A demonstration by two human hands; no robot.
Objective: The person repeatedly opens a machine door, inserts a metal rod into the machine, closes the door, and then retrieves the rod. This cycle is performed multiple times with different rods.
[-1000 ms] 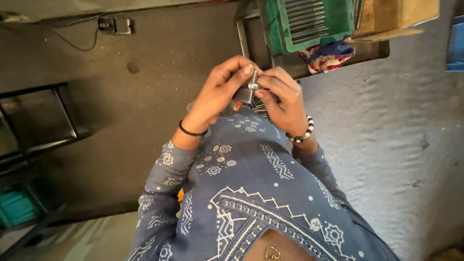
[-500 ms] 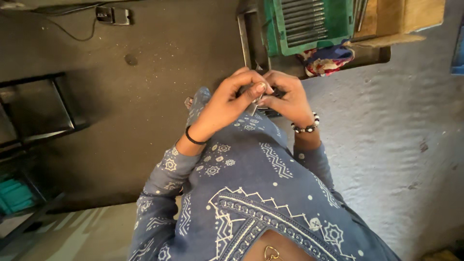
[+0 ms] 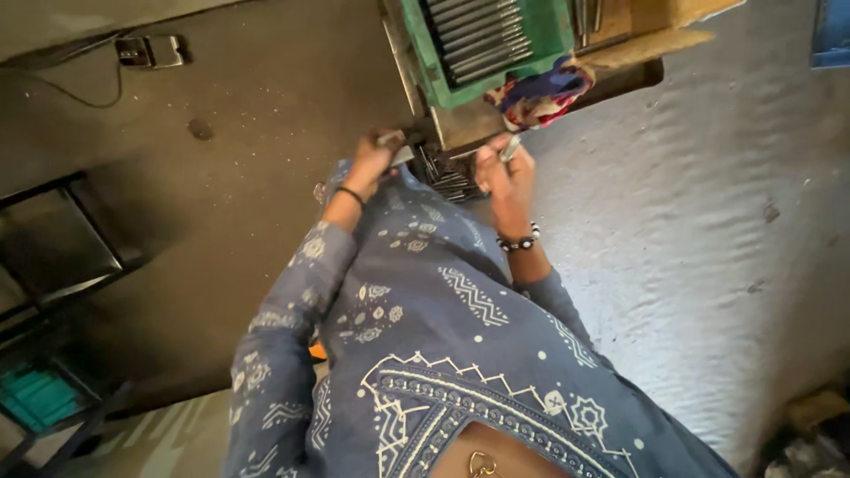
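My left hand [image 3: 374, 159], with a black band on its wrist, grips a small grey metal piece [image 3: 390, 138]. My right hand [image 3: 505, 173], with a beaded bracelet on its wrist, pinches a thin metal pin [image 3: 512, 146] at its fingertips. The two hands are apart. Between them lies a dark bunch of metal pins [image 3: 449, 175] on my lap, over the blue patterned cloth [image 3: 443, 301]. Just beyond the hands stands a green tray [image 3: 416, 53] filled with rows of metal pins.
A red, blue and yellow rag [image 3: 540, 93] lies by the green tray, under a cardboard box [image 3: 660, 22]. A dark metal frame [image 3: 71, 239] and a teal crate [image 3: 40, 398] stand at the left. A pale rough wall [image 3: 708, 221] fills the right side.
My hands were joined on one small metal part. They have since separated and moved forward toward the green tray, each holding a piece.
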